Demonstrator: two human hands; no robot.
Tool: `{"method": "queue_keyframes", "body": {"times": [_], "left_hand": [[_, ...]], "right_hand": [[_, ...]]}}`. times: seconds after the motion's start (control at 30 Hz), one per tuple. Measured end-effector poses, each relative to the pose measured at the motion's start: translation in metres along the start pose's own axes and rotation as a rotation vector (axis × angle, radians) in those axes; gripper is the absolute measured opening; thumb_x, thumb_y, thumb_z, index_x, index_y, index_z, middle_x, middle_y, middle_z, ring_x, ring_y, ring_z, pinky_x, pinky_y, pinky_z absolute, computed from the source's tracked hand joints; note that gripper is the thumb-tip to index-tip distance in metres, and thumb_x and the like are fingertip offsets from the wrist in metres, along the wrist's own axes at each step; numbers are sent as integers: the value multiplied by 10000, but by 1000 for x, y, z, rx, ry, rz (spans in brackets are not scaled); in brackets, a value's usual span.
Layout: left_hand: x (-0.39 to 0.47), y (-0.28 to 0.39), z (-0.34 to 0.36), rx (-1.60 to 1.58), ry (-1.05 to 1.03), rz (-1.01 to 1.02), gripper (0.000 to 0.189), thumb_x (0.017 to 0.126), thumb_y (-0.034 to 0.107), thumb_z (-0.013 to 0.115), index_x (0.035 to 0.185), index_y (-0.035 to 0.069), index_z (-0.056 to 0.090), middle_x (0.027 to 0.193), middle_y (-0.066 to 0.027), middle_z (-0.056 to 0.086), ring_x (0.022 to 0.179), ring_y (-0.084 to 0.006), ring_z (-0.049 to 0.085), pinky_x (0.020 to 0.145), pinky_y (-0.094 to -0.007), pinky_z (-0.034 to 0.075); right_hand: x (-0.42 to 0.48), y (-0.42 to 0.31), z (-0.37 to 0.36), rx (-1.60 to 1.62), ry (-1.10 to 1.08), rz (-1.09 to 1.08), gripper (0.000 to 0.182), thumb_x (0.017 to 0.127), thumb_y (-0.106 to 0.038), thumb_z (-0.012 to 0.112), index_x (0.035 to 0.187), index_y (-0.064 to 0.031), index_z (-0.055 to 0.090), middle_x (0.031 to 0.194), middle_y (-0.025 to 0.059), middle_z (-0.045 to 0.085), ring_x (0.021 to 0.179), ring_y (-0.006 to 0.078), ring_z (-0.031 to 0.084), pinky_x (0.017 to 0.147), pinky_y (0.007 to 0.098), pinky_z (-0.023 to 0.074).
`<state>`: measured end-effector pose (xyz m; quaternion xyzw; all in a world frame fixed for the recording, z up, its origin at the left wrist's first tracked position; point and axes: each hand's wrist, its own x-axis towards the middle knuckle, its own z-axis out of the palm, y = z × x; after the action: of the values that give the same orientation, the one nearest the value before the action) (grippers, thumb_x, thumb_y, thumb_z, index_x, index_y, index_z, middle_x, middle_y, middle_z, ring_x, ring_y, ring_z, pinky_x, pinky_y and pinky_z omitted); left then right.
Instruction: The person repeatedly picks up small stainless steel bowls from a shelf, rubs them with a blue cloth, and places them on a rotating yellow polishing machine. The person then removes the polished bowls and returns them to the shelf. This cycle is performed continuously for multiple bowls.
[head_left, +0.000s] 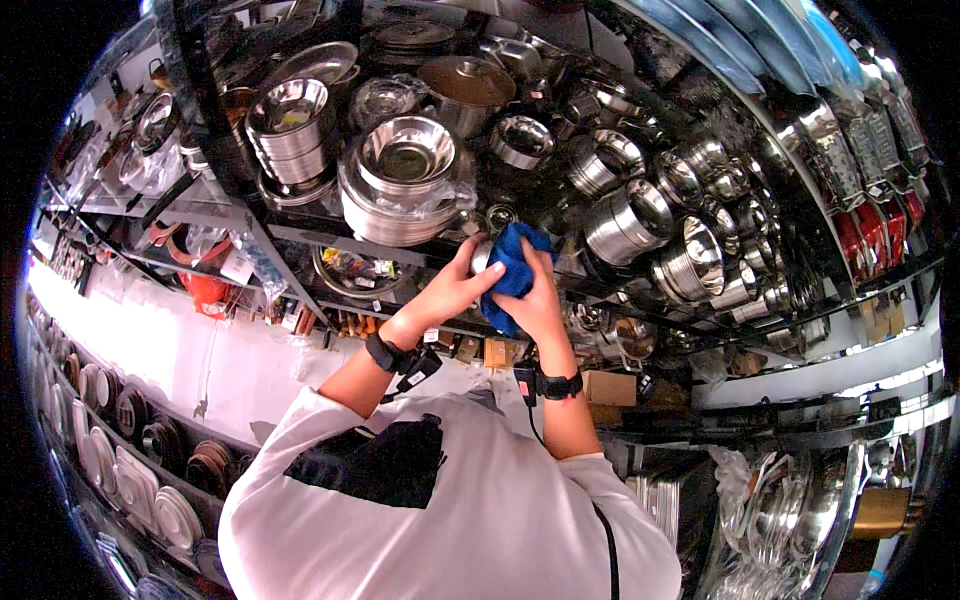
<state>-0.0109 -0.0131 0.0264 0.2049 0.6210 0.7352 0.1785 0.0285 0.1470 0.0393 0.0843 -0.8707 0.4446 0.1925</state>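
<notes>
A blue cloth (513, 264) is bunched in my right hand (541, 304), its folds showing between the thumb and fingers. My left hand (456, 286) grips a small shiny metal vessel (481, 257), mostly covered by the cloth and fingers, so its exact kind is hard to tell. Both hands meet in front of the shelf edge, with the cloth pressed against the metal. Just beyond them sits a small round metal piece (500, 216). To the left of it stands a stack of steel bowls (406, 154) on wider steel dishes (397, 225), partly wrapped in clear plastic.
Another stack of steel bowls (289, 142) stands further left. Stacked steel pots (628, 223) and nested bowls (690, 262) crowd the right side. A lidded pot (466, 94) is behind. A lower shelf holds a round tray (360, 274) with packets. A cardboard box (609, 388) lies below right.
</notes>
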Motion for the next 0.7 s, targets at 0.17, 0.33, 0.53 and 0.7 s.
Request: {"method": "queue_keyframes", "body": {"times": [0.17,0.33,0.53,0.7], "left_hand": [[-6,14,-23,111,71,154,751,858,382,598,1362,-44,240,1113,-176,530,956,-158,523,838,-273,433],[-17,35,-34,238,23,130,709,841,360,622,1336,-45,317,1220,-193,497,1118,-204,477,958,-297,365],[-15,41,-29,76,42,233,592,824,152,592,1331,-24,343,1247,-126,474,1134,-153,416,989,-286,313],[-16,23,-32,-384,34,-104,391,893,201,459,1209,-27,483,1088,-110,589,967,-168,572,847,-287,450]], "right_hand": [[14,-14,20,-110,-81,-142,765,537,-98,775,1247,-81,490,1215,175,475,1172,350,443,971,396,388],[14,-24,12,-292,-430,-246,623,579,-95,734,1172,-87,543,1158,139,554,1074,321,532,918,375,437],[7,-28,-9,-419,40,-153,639,540,-65,718,1157,-96,554,1179,147,543,1052,329,543,890,375,456],[19,7,-43,502,275,229,394,714,39,589,1104,-8,565,1040,78,623,935,179,593,853,312,452]]}}
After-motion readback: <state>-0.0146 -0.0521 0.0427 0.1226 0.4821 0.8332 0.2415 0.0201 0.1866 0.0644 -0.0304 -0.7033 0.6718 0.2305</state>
